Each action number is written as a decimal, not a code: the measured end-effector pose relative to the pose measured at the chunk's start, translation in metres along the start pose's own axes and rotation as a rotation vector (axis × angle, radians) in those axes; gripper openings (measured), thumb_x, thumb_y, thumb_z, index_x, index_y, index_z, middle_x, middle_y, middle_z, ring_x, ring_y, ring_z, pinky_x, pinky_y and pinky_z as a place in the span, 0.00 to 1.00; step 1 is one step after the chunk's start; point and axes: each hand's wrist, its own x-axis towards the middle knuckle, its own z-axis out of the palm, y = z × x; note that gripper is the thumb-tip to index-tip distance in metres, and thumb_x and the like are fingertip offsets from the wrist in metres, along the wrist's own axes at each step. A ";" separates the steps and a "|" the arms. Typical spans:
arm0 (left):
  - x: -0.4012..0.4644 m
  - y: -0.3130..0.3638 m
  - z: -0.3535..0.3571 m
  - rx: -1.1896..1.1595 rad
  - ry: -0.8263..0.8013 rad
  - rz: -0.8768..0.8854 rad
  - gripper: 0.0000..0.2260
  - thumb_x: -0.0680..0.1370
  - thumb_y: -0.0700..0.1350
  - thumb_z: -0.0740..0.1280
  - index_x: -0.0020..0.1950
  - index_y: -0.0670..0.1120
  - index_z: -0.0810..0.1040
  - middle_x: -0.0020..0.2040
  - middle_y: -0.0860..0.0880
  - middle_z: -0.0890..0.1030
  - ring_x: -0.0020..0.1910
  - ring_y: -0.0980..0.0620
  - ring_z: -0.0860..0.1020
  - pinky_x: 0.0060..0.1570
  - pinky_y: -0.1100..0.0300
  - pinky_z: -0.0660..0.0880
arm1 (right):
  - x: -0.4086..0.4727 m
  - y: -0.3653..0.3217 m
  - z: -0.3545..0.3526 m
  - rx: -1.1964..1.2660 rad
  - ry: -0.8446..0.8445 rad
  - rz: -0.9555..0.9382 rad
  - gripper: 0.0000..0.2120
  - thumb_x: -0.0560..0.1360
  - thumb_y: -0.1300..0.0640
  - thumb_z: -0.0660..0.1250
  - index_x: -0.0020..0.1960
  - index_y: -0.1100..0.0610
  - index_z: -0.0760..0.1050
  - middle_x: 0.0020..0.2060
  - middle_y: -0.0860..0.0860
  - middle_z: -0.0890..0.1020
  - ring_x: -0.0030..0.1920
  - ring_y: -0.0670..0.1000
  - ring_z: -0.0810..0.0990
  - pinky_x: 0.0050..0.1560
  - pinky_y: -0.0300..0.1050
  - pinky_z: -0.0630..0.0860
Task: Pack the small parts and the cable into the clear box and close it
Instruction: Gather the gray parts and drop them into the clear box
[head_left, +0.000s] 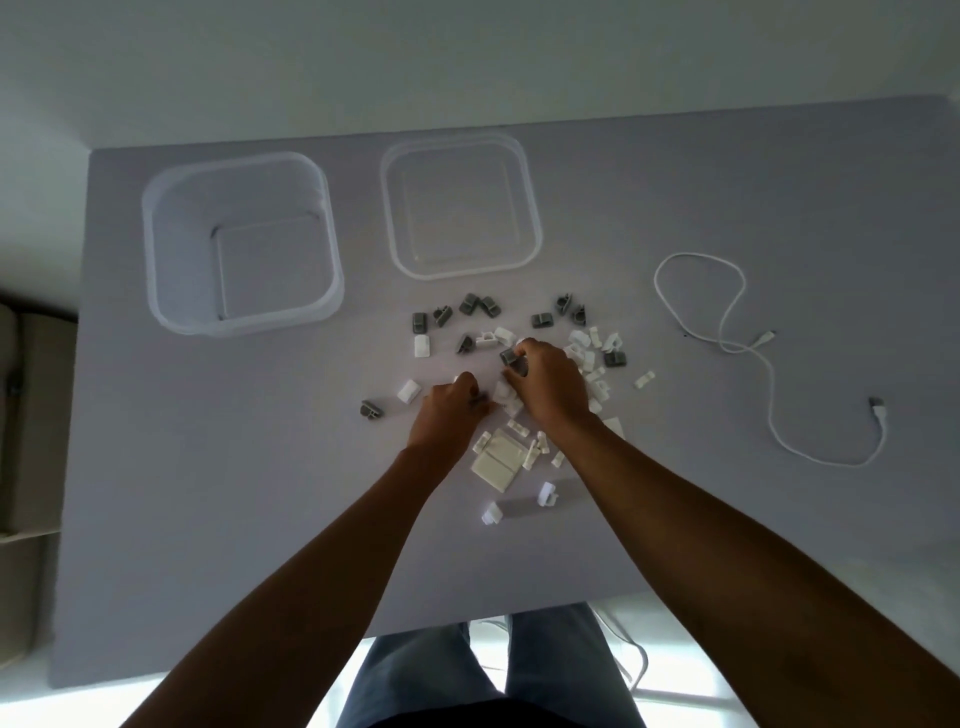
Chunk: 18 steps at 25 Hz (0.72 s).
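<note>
Blocky grey and white clips (519, 364)

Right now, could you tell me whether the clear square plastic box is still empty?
Empty and open. The clear square plastic box shows only its bare floor; its clear lid lies beside it, and the grey and white parts remain on the table.

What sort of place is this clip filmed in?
Probably a room in a home or small office, though that is uncertain: a plain grey table against a bare white wall, with what looks like pale upholstered furniture at the left edge.
</note>
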 end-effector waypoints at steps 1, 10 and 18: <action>0.001 0.001 -0.001 0.006 -0.004 -0.003 0.12 0.80 0.52 0.64 0.53 0.43 0.75 0.44 0.46 0.79 0.40 0.50 0.78 0.41 0.57 0.77 | -0.001 0.002 0.002 -0.020 0.006 -0.016 0.12 0.76 0.53 0.70 0.56 0.57 0.77 0.50 0.56 0.83 0.49 0.56 0.82 0.44 0.46 0.75; -0.025 -0.010 -0.066 -1.566 -0.217 -0.467 0.08 0.72 0.43 0.53 0.38 0.43 0.70 0.34 0.44 0.73 0.27 0.52 0.67 0.25 0.63 0.64 | -0.014 -0.021 -0.028 1.526 -0.325 0.502 0.07 0.73 0.58 0.56 0.40 0.56 0.72 0.35 0.57 0.75 0.29 0.53 0.69 0.29 0.39 0.63; -0.027 -0.059 -0.112 -1.406 -0.012 -0.659 0.16 0.75 0.51 0.64 0.30 0.48 0.66 0.26 0.50 0.64 0.22 0.52 0.61 0.25 0.62 0.55 | 0.011 -0.062 -0.013 0.849 -0.122 0.331 0.19 0.74 0.46 0.71 0.31 0.54 0.70 0.25 0.52 0.75 0.23 0.49 0.71 0.28 0.41 0.66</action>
